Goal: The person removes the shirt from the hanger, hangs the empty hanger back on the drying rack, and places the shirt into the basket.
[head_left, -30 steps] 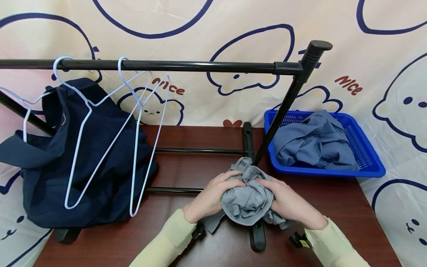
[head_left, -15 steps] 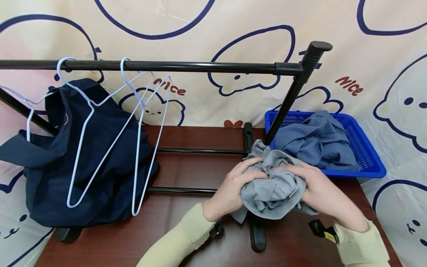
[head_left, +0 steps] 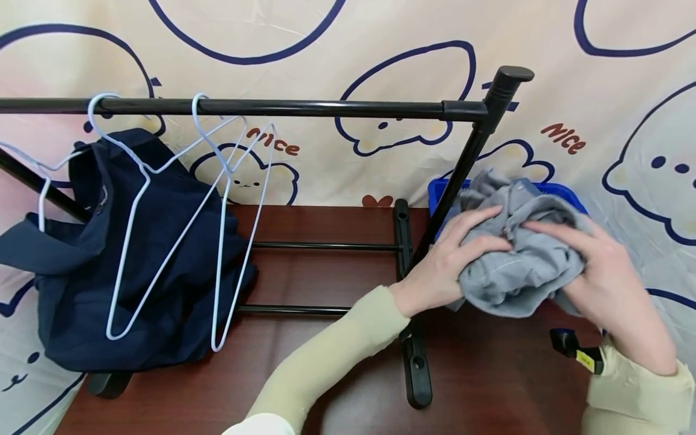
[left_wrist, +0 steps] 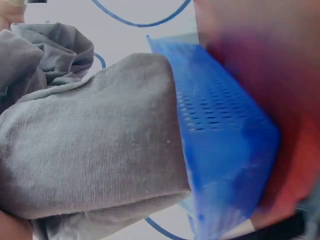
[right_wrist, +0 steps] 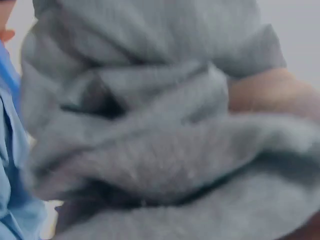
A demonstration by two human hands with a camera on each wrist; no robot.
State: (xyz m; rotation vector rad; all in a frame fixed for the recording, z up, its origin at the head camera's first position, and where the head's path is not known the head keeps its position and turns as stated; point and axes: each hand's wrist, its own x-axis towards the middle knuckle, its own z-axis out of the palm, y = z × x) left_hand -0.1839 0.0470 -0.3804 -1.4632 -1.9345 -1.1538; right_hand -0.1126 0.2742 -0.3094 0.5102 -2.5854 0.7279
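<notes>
Both hands hold a crumpled grey garment (head_left: 522,266), bunched up, over the blue basket (head_left: 568,193) at the right. My left hand (head_left: 443,266) grips its left side, thumb and fingers pressed into the folds. On the other side my right hand (head_left: 609,278) clasps it, fingers reaching over the top. In the left wrist view the garment (left_wrist: 100,135) overlaps the wall of the basket (left_wrist: 225,135). Blue cloth (right_wrist: 22,215) shows at the left of the right wrist view; in the head view the bundle hides most of it.
A black clothes rack (head_left: 326,108) stands on the brown table (head_left: 326,278), its slanting post (head_left: 462,163) close by my left hand. A dark navy garment (head_left: 163,241) hangs at the left, with pale blue hangers (head_left: 222,254) in front. A cartoon-print curtain (head_left: 304,36) backs everything.
Both hands have carried the bunched grey garment rightward and away from me, from in front of the rack's post to over the blue basket. The rack, hangers and navy garment stay put.
</notes>
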